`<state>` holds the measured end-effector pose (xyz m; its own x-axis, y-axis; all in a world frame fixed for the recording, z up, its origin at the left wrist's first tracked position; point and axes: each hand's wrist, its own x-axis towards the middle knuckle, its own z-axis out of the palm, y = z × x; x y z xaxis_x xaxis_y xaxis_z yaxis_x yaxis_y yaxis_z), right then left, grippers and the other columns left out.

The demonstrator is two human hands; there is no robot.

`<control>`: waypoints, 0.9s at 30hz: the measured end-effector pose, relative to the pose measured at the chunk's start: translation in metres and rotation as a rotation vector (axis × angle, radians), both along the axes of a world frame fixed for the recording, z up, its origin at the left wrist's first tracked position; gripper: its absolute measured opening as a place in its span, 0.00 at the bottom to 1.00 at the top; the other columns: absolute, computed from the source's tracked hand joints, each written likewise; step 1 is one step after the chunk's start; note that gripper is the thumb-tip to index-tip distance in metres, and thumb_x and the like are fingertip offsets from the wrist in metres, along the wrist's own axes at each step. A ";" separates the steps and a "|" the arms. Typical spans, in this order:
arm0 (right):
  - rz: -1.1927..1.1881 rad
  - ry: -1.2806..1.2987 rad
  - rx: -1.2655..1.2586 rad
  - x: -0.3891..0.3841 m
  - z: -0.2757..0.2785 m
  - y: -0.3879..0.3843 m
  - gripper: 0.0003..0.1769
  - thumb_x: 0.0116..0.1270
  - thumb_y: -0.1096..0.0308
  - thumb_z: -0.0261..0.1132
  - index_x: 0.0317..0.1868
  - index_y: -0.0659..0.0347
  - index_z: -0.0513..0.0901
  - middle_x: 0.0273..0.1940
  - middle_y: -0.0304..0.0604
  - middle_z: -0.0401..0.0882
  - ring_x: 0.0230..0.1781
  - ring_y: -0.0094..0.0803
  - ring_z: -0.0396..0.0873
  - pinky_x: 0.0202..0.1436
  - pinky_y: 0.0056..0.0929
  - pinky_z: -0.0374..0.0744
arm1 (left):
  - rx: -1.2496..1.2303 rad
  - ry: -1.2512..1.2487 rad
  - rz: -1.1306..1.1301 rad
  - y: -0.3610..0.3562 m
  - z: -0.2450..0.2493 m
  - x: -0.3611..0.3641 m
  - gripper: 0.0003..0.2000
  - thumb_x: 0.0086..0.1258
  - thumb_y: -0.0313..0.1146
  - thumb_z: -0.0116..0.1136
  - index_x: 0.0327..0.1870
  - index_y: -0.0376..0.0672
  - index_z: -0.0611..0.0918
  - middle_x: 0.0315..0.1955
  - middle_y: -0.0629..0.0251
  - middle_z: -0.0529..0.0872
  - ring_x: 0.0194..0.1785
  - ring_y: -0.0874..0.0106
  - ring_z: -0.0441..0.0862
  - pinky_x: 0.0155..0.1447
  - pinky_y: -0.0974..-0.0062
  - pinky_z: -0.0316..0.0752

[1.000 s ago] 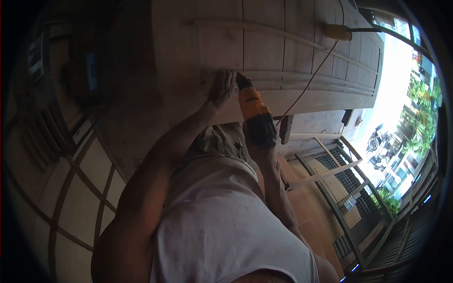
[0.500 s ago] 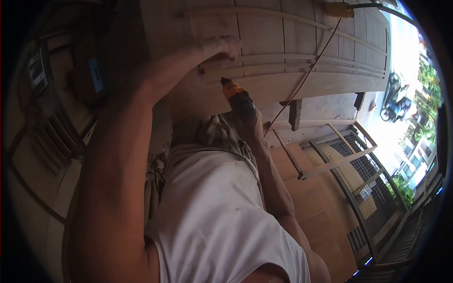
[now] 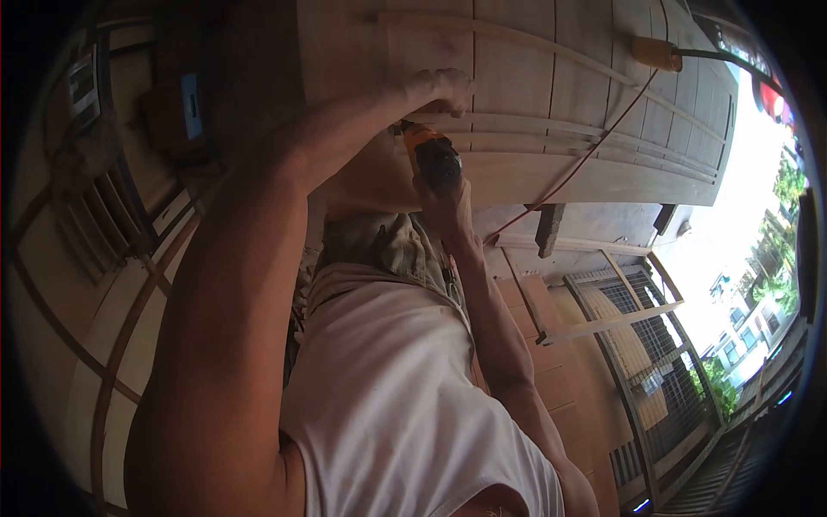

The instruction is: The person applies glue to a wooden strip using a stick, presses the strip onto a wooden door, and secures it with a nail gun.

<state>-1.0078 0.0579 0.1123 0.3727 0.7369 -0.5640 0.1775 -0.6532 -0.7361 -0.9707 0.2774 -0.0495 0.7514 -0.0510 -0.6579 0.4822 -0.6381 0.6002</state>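
Note:
My right hand is wrapped round an orange and black power drill, whose dark tip lies at the left end of the thin wooden strips. These strips run lengthwise over a wide, grooved wooden panel. Just above the drill tip, my left hand is closed, its fingers curled down on the near end of a strip and partly hiding it. The left forearm reaches across the plain end of the panel.
A red cord crosses the panel beside a yellow fitting with a dark cable. Below the panel edge stand a timber support, a wooden frame and a wire-mesh screen. A bright opening lies to the right.
The view has shifted, so the panel sits further right and lower. The drill has moved left and up relative to the panel, its tip now at the strip ends. My left hand stays at the strip.

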 end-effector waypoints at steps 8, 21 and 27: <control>0.053 -0.026 -0.103 -0.001 -0.005 0.009 0.14 0.71 0.63 0.70 0.42 0.69 0.85 0.25 0.55 0.83 0.25 0.45 0.85 0.35 0.46 0.82 | 0.052 -0.125 0.086 -0.004 0.000 -0.007 0.07 0.56 0.33 0.70 0.29 0.39 0.94 0.28 0.55 0.96 0.35 0.61 0.96 0.43 0.59 0.89; 0.062 -0.121 -0.023 0.012 0.006 0.000 0.15 0.71 0.62 0.71 0.46 0.69 0.87 0.31 0.58 0.88 0.35 0.56 0.91 0.41 0.49 0.84 | 0.024 -0.229 -0.020 0.008 -0.019 -0.025 0.10 0.61 0.36 0.69 0.38 0.42 0.95 0.32 0.57 0.97 0.38 0.58 0.96 0.49 0.60 0.90; -0.105 -0.204 -0.050 0.067 0.014 -0.014 0.16 0.70 0.62 0.71 0.44 0.70 0.86 0.27 0.50 0.84 0.29 0.33 0.84 0.36 0.43 0.82 | 0.008 -0.425 0.416 -0.012 -0.016 -0.079 0.18 0.70 0.35 0.60 0.57 0.42 0.93 0.46 0.51 0.97 0.51 0.53 0.96 0.61 0.58 0.88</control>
<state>-0.9406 0.0438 0.1263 0.5562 0.6610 -0.5037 0.2482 -0.7106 -0.6584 -1.0497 0.2654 -0.0652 0.9048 0.3084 -0.2937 0.4111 -0.4526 0.7913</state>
